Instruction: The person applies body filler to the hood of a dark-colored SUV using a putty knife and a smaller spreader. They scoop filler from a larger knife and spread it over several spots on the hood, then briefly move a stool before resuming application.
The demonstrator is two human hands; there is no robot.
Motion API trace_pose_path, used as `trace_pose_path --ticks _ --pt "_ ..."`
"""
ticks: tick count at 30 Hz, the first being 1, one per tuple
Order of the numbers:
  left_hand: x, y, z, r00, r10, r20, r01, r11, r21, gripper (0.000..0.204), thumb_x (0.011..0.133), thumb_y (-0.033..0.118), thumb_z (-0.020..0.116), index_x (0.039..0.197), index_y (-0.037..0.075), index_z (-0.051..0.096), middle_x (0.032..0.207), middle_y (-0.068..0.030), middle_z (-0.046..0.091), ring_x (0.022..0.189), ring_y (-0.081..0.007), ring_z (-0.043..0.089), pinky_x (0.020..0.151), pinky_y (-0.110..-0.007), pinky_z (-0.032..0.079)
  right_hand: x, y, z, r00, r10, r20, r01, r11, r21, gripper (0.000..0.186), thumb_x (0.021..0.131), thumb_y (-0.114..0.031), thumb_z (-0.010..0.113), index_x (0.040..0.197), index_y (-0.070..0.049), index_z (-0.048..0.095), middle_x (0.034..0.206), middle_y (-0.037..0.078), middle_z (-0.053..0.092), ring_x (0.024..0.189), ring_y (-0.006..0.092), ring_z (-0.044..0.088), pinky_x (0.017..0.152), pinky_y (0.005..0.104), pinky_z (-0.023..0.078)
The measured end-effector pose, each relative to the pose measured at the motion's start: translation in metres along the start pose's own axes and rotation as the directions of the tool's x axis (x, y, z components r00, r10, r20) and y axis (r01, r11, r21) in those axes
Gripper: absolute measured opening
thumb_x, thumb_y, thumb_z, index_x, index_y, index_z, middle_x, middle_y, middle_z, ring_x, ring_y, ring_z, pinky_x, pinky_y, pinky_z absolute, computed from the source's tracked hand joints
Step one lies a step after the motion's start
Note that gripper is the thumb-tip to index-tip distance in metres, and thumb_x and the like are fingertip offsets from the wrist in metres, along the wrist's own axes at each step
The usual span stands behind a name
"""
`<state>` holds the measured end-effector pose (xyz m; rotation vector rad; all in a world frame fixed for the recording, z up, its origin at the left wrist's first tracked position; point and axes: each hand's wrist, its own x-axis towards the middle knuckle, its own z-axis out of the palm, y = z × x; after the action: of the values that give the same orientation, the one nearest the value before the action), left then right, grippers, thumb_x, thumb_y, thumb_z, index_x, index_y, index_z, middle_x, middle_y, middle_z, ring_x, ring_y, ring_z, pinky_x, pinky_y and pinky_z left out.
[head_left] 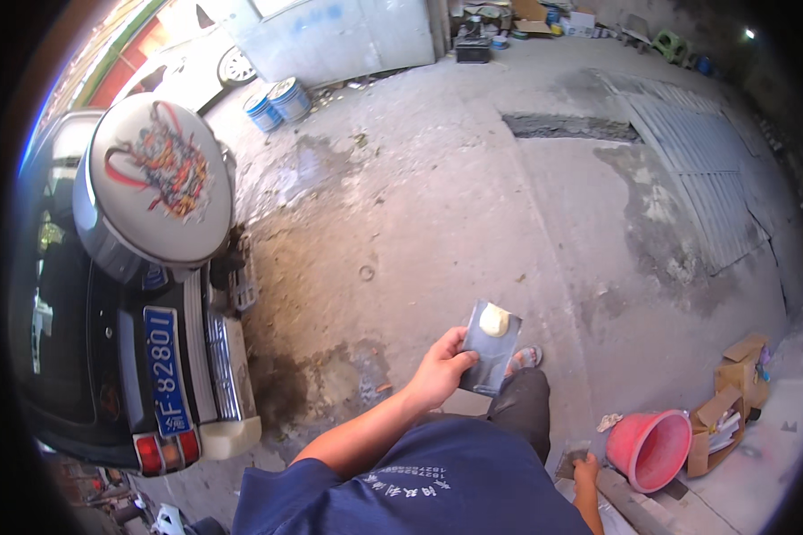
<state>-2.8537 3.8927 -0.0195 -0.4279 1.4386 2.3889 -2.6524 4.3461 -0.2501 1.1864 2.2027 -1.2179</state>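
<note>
The left hand (439,367) was closed on a thin, dark grey, flat rectangular plate (485,364), thumb on top, out in front of the navy T-shirt (419,486). Near the plate's far end sat a cream-coloured, soft-looking lump (493,320), clear of the fingers. The step in hand appeared to be carrying that lump on the plate; the next move, by my judgement, called for a firm hold and a fairly level plate, lest the lump slide. The right hand (586,473) hung low by a small, dull brown, flat piece (570,462) (whether its fingers were clamped on it, I could not tell). Just beyond that hand stood a round, pinkish-red plastic tub (625,448), with open brown cardboard boxes (713,412) beside it, so the right side was crowded. To the left was a black vehicle (134,357) with a round, pale spare-wheel cover (201,227) bearing a colourful print. Farther off were blue-and-white metal drums (288,100) and, to the right, grey corrugated sheeting (705,192) next to a dark slot in the floor (571,127), an uneven spot for walking.
</note>
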Motion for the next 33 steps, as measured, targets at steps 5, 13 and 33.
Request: trace_pose_path --ticks 5,13,33 --pt "0.088 0.069 0.104 1.000 -0.011 -0.008 0.010 1.000 -0.002 0.034 0.088 -0.006 0.045 0.121 0.000 0.047 0.110 -0.0092 0.061 0.099 -0.0145 0.059 0.088 -0.032 0.048 0.109 -0.123 -0.062 0.996 -0.085 0.003 0.085 0.989 -0.118 0.053 0.068 -0.002 0.062 0.119 0.008 0.053 0.111 0.019 0.062 0.102 0.0268 0.061 0.088 0.0338 0.047" --pt "0.221 0.176 0.182 0.998 0.068 -0.018 -0.069 0.997 -0.032 0.035 0.089 -0.004 0.045 0.124 0.002 0.046 0.113 -0.0086 0.060 0.101 -0.0147 0.058 0.089 -0.031 0.047 0.250 -0.300 -0.125 0.960 -0.260 0.108 0.243 0.959 0.148 0.056 0.068 -0.002 0.062 0.122 0.008 0.049 0.113 0.019 0.062 0.102 0.0266 0.061 0.089 0.0343 0.047" --pt "0.716 0.370 0.349 0.983 0.085 0.166 -0.092 0.995 0.034 0.027 0.086 -0.007 0.045 0.111 0.000 0.051 0.101 -0.0069 0.061 0.093 -0.0127 0.057 0.087 -0.029 0.044 0.413 -0.620 -0.165 0.984 0.066 -0.165 -0.055 0.996 0.070 0.040 0.070 -0.007 0.065 0.110 -0.001 0.062 0.099 0.016 0.067 0.091 0.0267 0.065 0.080 0.0356 0.050"
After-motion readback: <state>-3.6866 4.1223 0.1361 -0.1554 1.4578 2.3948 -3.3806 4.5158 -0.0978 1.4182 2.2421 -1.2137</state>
